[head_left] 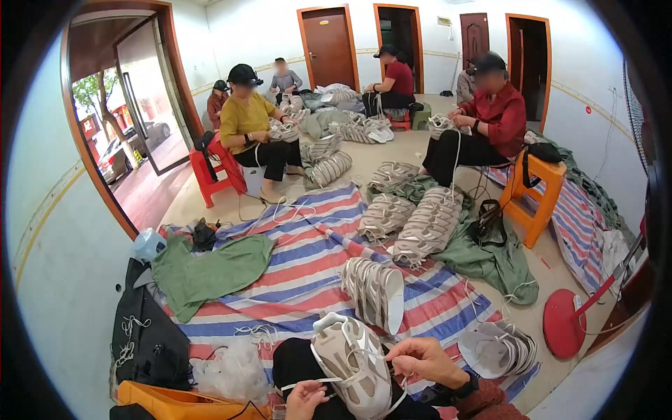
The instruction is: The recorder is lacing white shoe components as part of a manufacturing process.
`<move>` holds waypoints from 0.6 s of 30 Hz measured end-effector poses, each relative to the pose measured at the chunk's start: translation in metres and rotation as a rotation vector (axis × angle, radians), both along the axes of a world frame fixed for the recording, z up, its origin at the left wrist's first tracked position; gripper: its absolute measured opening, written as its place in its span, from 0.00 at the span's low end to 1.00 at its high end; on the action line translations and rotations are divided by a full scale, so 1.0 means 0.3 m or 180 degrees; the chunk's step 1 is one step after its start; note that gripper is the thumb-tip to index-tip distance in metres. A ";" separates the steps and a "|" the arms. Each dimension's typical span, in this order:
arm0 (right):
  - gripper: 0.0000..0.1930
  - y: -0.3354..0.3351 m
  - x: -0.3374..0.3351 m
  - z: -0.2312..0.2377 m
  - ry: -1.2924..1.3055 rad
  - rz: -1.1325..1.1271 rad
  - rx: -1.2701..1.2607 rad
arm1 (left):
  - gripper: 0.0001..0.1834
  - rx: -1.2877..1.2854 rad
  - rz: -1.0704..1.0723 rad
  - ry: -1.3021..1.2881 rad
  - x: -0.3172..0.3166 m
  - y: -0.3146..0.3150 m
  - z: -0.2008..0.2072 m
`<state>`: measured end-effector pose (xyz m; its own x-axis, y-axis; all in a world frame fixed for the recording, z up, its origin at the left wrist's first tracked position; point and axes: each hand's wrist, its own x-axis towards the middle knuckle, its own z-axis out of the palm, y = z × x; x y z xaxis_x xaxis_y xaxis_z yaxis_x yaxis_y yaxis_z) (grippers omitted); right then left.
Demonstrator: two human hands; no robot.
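A beige and white sneaker upper [360, 383] rests on my dark-clad lap, its heel loop pointing away from me. White laces run across its front. On its right side my right hand [425, 361] pinches a white lace [371, 353] between thumb and forefinger. Low on the other side, my left hand [306, 400] has its fingers closed on another stretch of white lace [318, 381]. Just beyond my lap stands a nested row of similar uppers [373, 294]. Another stack of uppers [498, 348] lies to the right.
A striped tarp [294, 280] covers the floor, with a green cloth [210, 273] and loose laces [260, 336] on it. An orange stool [535, 189], a red fan base [564, 323] and a plastic bag [231, 374] stand around. Several people sit farther back handling uppers.
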<state>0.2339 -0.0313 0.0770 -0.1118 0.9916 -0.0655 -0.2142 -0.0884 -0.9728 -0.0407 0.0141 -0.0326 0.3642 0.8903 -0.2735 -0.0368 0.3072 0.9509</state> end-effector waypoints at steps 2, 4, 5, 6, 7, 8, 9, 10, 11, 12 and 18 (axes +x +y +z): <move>0.10 0.001 0.002 -0.021 0.0021 -0.0035 0.0006 | 0.12 -0.0027 0.0021 -0.0002 0.006 -0.007 0.000; 0.10 0.002 0.002 -0.044 0.0044 -0.0025 0.0039 | 0.15 0.0024 0.0026 -0.0450 0.009 -0.014 0.002; 0.10 0.002 0.001 -0.054 0.0036 -0.0020 0.0057 | 0.15 0.0043 0.0029 -0.0458 0.011 -0.017 0.004; 0.10 0.005 0.000 -0.060 0.0053 -0.0016 0.0024 | 0.16 -0.0098 0.0078 -0.0506 0.012 -0.018 0.008; 0.10 0.012 0.001 -0.063 0.0053 -0.0013 0.0032 | 0.16 -0.0200 0.0118 -0.0572 0.015 -0.012 0.014; 0.10 0.014 -0.001 -0.062 0.0135 0.0005 0.0214 | 0.16 -0.0245 0.0259 -0.0597 0.018 -0.014 0.024; 0.10 0.024 -0.003 -0.057 -0.0073 -0.0060 0.0065 | 0.17 -0.0302 0.0361 -0.0482 0.016 -0.011 0.038; 0.09 0.029 -0.001 -0.047 0.0019 -0.0008 0.0106 | 0.17 0.0021 0.0457 -0.0603 0.022 0.000 0.050; 0.08 0.035 -0.002 -0.037 -0.0063 -0.0113 -0.0216 | 0.17 0.0318 0.0558 -0.0710 0.023 0.005 0.065; 0.07 0.034 -0.008 -0.027 0.0109 -0.0183 -0.0094 | 0.17 0.0327 0.0632 -0.0795 0.018 0.012 0.081; 0.04 0.032 0.050 0.005 0.0222 -0.1046 0.0074 | 0.14 0.0731 0.1135 -0.0513 -0.030 0.061 0.153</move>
